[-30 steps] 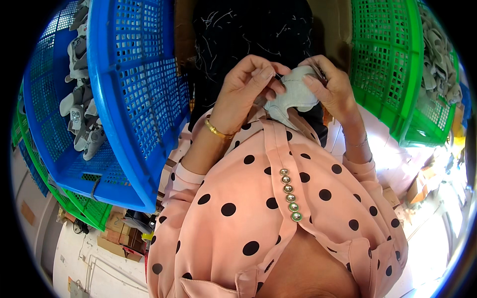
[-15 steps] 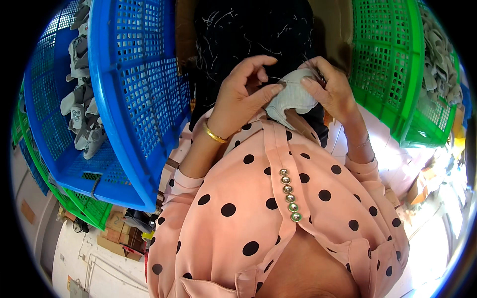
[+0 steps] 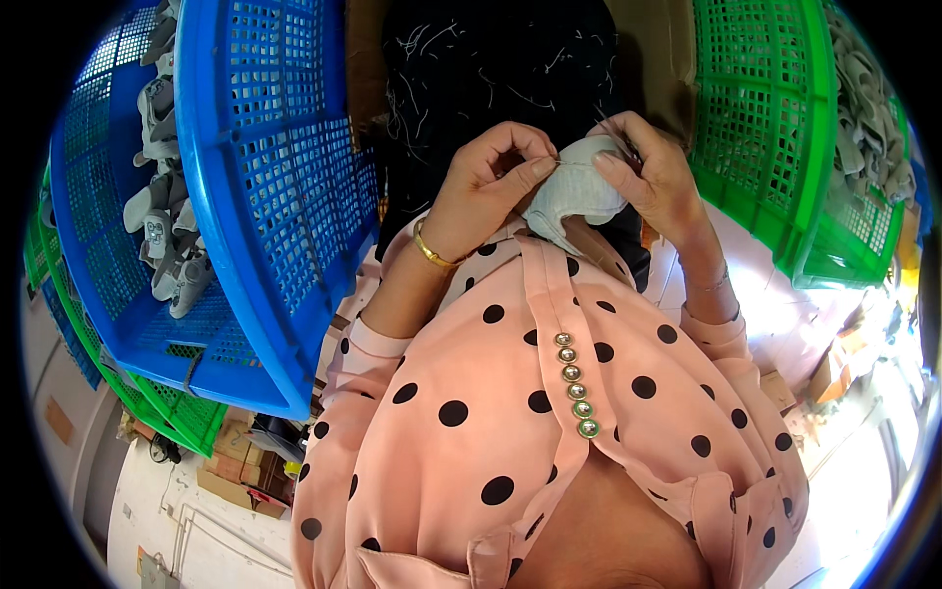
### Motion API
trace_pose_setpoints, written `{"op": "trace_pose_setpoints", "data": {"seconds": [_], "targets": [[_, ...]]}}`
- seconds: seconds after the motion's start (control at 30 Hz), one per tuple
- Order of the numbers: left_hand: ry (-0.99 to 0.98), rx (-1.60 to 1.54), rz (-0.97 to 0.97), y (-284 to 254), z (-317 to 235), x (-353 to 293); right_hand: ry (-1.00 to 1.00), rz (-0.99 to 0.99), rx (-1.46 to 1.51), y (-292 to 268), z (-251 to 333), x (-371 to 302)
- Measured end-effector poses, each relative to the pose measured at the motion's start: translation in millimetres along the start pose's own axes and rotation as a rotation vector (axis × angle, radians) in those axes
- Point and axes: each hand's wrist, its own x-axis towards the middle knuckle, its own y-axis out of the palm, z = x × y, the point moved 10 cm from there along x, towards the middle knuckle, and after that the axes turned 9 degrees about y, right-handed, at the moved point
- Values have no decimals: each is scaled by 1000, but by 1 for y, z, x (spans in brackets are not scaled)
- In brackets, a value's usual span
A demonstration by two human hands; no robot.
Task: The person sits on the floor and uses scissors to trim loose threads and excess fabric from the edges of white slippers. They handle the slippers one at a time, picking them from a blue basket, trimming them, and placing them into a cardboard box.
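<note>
A small pale grey-white shoe upper [image 3: 581, 192] is held up in front of my chest, over the dark cloth on my lap. My right hand [image 3: 665, 185] grips its right side, thumb on the front face. A thin dark pointed tool [image 3: 610, 126] also shows at the right fingers; its kind is mostly hidden. My left hand [image 3: 483, 187] is closed at the upper's left edge, thumb and forefinger pinched together on a fine thread [image 3: 577, 163] that runs across the upper towards the right thumb.
The black cloth [image 3: 491, 79] carries several loose thread ends. At left a blue plastic crate [image 3: 201, 196] holds several grey-and-white shoe uppers [image 3: 169, 236]. At right stands a green crate [image 3: 760, 128], with more grey pieces [image 3: 863, 118] beyond its wall. Cardboard boxes [image 3: 240, 461] lie at lower left.
The left fingers, spread apart before, have closed into a pinch on the thread beside the upper. The right hand and the upper have stayed almost in place.
</note>
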Motion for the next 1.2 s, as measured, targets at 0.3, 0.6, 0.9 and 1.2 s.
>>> {"op": "trace_pose_setpoints", "data": {"seconds": [0.3,0.6,0.9,1.2], "targets": [[3,252,-29,11,-21,2,-72,-61,-44,1,9,0],[-207,101,73,-8,-21,-18,-59,-71,-17,-1,0,2],[-60,877,356,0,-34,-8,-95,-58,-47,1,4,0],[-35,-138,-94,-2,-40,10,-98,-76,-30,0,3,-1]]}}
